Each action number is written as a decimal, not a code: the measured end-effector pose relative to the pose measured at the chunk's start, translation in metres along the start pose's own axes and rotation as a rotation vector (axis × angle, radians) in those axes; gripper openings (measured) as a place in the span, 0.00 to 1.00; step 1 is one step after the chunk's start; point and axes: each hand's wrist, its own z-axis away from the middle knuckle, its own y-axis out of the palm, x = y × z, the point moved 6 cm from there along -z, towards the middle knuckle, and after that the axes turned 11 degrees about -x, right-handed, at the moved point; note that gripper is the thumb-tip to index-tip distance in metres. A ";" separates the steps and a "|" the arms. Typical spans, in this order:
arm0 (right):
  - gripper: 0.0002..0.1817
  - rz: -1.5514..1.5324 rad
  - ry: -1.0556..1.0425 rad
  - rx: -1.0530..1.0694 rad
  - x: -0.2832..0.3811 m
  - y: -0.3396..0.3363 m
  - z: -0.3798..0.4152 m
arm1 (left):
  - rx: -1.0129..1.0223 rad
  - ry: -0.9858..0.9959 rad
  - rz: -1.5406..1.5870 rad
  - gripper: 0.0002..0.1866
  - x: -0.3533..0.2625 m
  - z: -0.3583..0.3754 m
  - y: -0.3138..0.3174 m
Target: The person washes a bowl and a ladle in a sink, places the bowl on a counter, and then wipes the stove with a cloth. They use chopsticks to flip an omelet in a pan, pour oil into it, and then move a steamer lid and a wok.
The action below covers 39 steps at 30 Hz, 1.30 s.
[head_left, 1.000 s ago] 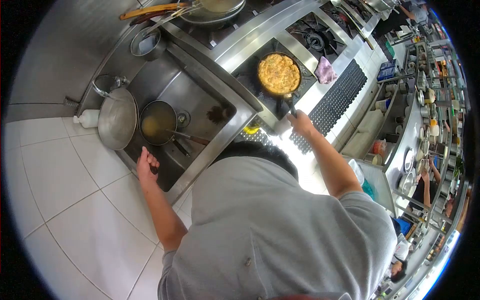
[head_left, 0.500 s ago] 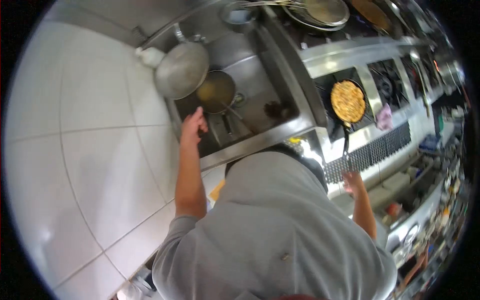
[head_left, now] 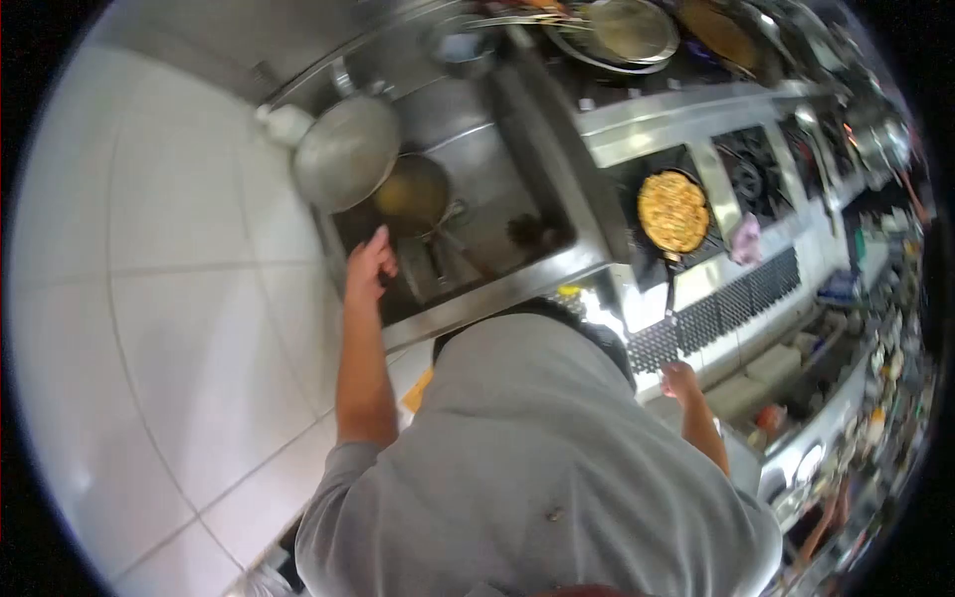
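My left hand (head_left: 371, 264) hovers at the near left edge of the sink with its fingers out and nothing in them. Just beyond it, a small pan (head_left: 413, 194) with yellowish-brown contents sits in the sink, its handle toward me. Behind that leans a wide grey metal pan (head_left: 348, 152). My right hand (head_left: 679, 381) is curled in front of the stove, a little short of a frying pan's handle (head_left: 670, 294), apart from it and seemingly holding nothing. In that frying pan lies a round, golden-brown, chunky omelette-like cake (head_left: 673, 212).
Metal sink edging (head_left: 497, 296) runs across in front of me. A pink cloth (head_left: 746, 240) lies on the stove front beside a bare burner (head_left: 753, 174). At the back are a sieve (head_left: 629, 30) and more pans. A white bottle (head_left: 288, 125) stands against the tiled wall (head_left: 189, 199).
The view has shifted slightly, moving the stove and sink left in frame. My right hand's fingers, spread before, are now curled in. My left hand stays beside the sink.
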 end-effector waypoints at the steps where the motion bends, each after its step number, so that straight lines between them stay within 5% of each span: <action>1: 0.10 -0.096 0.021 0.056 -0.005 -0.001 -0.012 | 0.040 -0.006 0.021 0.22 0.000 -0.001 0.003; 2: 0.09 -0.032 -0.044 0.016 0.004 0.000 -0.003 | 0.070 -0.024 0.033 0.23 0.006 -0.007 0.003; 4: 0.20 0.451 -0.594 0.175 -0.043 0.017 -0.072 | 0.053 -0.028 0.022 0.24 0.005 -0.003 0.008; 5: 0.20 0.381 -0.614 0.031 -0.027 0.021 -0.062 | 0.065 0.014 0.007 0.23 -0.002 0.009 0.015; 7: 0.17 0.408 -0.686 0.079 -0.050 0.042 -0.105 | 0.004 -0.054 0.024 0.22 0.008 -0.002 0.004; 9: 0.18 0.210 -0.164 -0.076 0.029 0.029 0.004 | -0.033 -0.050 -0.008 0.23 0.012 -0.004 0.002; 13: 0.22 0.357 -0.383 -0.032 0.048 0.039 0.013 | -0.048 -0.052 0.001 0.21 0.017 -0.013 -0.003; 15: 0.24 0.303 -0.205 -0.091 0.048 0.032 0.025 | -0.020 -0.045 0.003 0.20 0.016 -0.015 -0.004; 39: 0.27 0.452 -0.247 -0.069 0.065 0.035 0.016 | -0.059 -0.023 -0.036 0.18 0.013 -0.008 -0.001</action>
